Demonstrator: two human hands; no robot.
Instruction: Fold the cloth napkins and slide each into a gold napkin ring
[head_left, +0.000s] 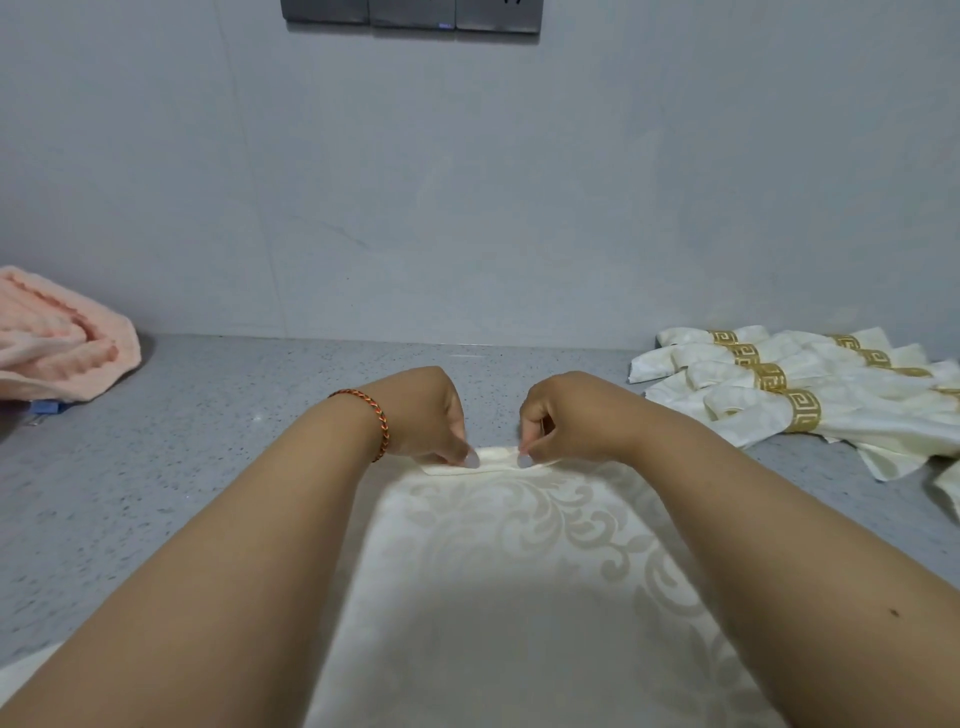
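Note:
A cream cloth napkin (498, 571) with a leaf pattern lies spread on the grey counter between my forearms. Its far edge is turned over into a narrow fold. My left hand (421, 415) pinches that folded edge with thumb and fingers, and my right hand (566, 415) pinches it a little to the right. The two hands sit close together with a small gap between them. At the right, several folded napkins (810, 395) lie in a heap, each held in a gold napkin ring (802, 410).
A pink towel (57, 338) lies bunched at the far left of the speckled counter (208, 441), with a small blue object under its edge. A grey wall rises behind the counter, with a switch plate (410, 15) at the top.

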